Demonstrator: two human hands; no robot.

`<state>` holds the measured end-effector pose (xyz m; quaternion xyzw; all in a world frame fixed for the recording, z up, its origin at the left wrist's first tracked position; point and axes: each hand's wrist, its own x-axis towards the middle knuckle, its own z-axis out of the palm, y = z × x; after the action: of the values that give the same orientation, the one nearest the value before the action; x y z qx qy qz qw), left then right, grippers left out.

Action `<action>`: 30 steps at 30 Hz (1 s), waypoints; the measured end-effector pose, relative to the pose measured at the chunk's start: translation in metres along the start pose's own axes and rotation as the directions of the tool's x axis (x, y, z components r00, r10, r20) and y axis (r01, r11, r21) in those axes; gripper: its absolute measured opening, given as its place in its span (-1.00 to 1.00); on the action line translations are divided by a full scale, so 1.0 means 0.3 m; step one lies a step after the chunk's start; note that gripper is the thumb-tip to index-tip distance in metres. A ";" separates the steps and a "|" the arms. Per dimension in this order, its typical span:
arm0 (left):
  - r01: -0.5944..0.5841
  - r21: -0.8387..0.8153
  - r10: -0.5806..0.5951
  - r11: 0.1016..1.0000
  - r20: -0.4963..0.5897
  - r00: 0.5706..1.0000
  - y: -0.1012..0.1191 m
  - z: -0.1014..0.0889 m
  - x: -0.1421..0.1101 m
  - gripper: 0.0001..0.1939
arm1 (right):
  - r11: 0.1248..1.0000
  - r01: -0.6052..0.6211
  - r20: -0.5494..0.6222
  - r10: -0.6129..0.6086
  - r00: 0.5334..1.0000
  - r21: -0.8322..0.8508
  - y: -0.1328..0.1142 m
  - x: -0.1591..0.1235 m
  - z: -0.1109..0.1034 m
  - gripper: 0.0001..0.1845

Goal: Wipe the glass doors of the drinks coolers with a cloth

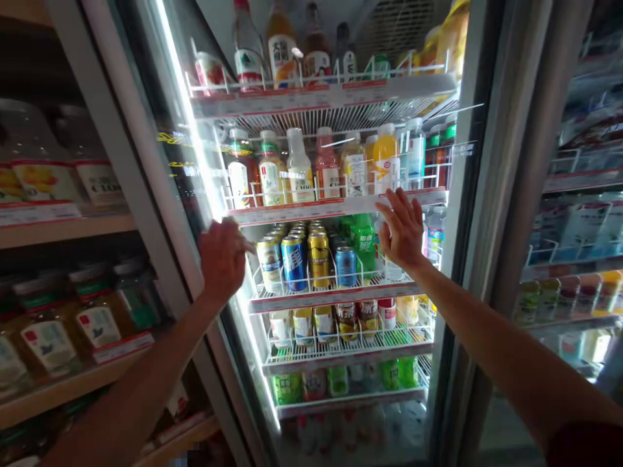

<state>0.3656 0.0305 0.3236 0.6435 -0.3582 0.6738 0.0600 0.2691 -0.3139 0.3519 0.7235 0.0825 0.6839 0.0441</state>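
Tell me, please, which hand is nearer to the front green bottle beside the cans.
Right: the right hand is raised just right of the front green bottle in view; the left hand is farther off, left of the cans.

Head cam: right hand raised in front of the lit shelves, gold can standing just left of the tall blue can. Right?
Not quite: the gold can stands just right of the tall blue can, as the head view shows. The right hand is raised in front of the lit shelves.
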 end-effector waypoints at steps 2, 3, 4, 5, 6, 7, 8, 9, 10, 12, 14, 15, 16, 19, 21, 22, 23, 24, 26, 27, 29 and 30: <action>0.178 0.043 -0.174 0.983 -0.082 0.981 -0.013 0.015 0.029 -0.45 | 1.000 -0.005 0.012 0.005 1.000 0.004 0.000 0.000 0.000 -0.51; 0.113 0.012 -0.113 0.993 -0.027 0.993 -0.002 0.025 0.035 -0.46 | 1.000 -0.008 0.015 0.008 1.000 0.008 0.000 0.000 0.000 -0.50; -0.009 -0.040 0.011 0.999 0.059 0.998 0.014 0.035 0.036 -0.46 | 1.000 -0.008 0.016 0.008 1.000 0.014 0.001 -0.001 0.000 -0.49; -0.134 -0.104 0.148 0.986 0.142 0.979 0.027 0.042 0.036 -0.47 | 1.000 -0.006 0.016 0.006 1.000 0.019 0.002 -0.001 0.001 -0.48; -0.223 -0.157 0.253 0.962 0.202 0.946 0.032 0.047 0.037 -0.47 | 1.000 -0.004 0.013 0.004 1.000 0.022 0.003 -0.002 0.002 -0.48; -0.256 -0.173 0.290 0.951 0.218 0.932 0.025 0.048 0.043 -0.46 | 1.000 -0.002 0.008 0.002 1.000 0.023 0.004 -0.002 0.003 -0.48; -0.223 -0.144 0.248 0.964 0.190 0.950 0.006 0.046 0.055 -0.46 | 1.000 -0.001 0.002 0.001 1.000 0.024 0.005 -0.003 0.004 -0.48; -0.126 -0.085 0.135 0.988 0.111 0.985 -0.019 0.042 0.073 -0.46 | 1.000 0.001 -0.003 -0.001 1.000 0.024 0.006 -0.004 0.005 -0.48; 0.017 -0.028 -0.017 0.999 0.002 1.000 -0.045 0.037 0.094 -0.46 | 1.000 0.001 -0.005 -0.001 1.000 0.023 0.008 -0.005 0.007 -0.48; 0.292 0.019 -0.285 0.956 -0.163 0.945 -0.065 0.032 0.134 -0.46 | 1.000 0.001 -0.006 -0.001 1.000 0.023 0.011 -0.007 0.010 -0.47; 0.303 0.016 -0.298 0.953 -0.141 0.944 -0.021 0.038 0.160 -0.48 | 1.000 0.003 -0.007 -0.003 1.000 0.023 0.015 -0.008 0.011 -0.47; 0.176 0.006 -0.176 0.984 -0.069 0.982 0.017 0.044 0.168 -0.49 | 1.000 0.005 -0.010 -0.004 1.000 0.024 0.016 -0.008 0.012 -0.48; -0.007 -0.017 0.008 1.000 0.018 1.000 0.057 0.051 0.176 -0.51 | 1.000 0.008 -0.019 -0.007 1.000 0.027 0.018 -0.009 0.012 -0.48; -0.380 -0.099 0.392 0.919 0.161 0.906 0.110 0.066 0.225 -0.55 | 0.999 0.026 -0.055 -0.024 0.998 0.047 0.020 -0.007 0.008 -0.50; -0.194 -0.049 0.198 0.980 0.096 0.976 0.084 0.067 0.283 -0.54 | 0.997 0.035 -0.072 -0.030 0.997 0.064 0.019 -0.004 0.005 -0.51; 0.004 -0.013 -0.004 1.000 0.009 1.000 0.069 0.067 0.313 -0.51 | 0.997 0.037 -0.076 -0.031 0.997 0.073 0.018 -0.002 0.004 -0.51; 0.185 0.005 -0.184 0.983 -0.071 0.980 0.064 0.069 0.337 -0.48 | 0.996 0.037 -0.078 -0.031 0.996 0.081 0.017 -0.002 0.003 -0.51; 0.289 0.013 -0.286 0.957 -0.107 0.952 0.075 0.073 0.354 -0.47 | 0.995 0.037 -0.079 -0.030 0.996 0.090 0.017 -0.002 0.002 -0.50; 0.180 0.029 -0.179 0.983 -0.042 0.983 0.142 0.090 0.359 -0.49 | 0.992 0.043 -0.074 -0.034 0.997 0.115 0.022 -0.007 -0.001 -0.49; -0.008 0.020 0.007 1.000 0.050 0.999 0.190 0.101 0.353 -0.51 | 0.990 0.051 -0.069 -0.042 0.997 0.132 0.027 -0.013 -0.003 -0.48; -0.431 -0.076 0.438 0.899 0.177 0.881 0.277 0.121 0.342 -0.53 | 0.981 0.078 -0.054 -0.069 0.996 0.179 0.041 -0.027 -0.011 -0.46; -0.523 -0.113 0.535 0.845 0.197 0.822 0.305 0.128 0.348 -0.52 | 0.974 0.093 -0.048 -0.085 0.995 0.209 0.047 -0.033 -0.017 -0.45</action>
<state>0.3306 -0.0981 0.3782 0.5878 -0.5450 0.5783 -0.1518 0.2642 -0.3299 0.3451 0.7064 0.1877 0.6824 -0.0036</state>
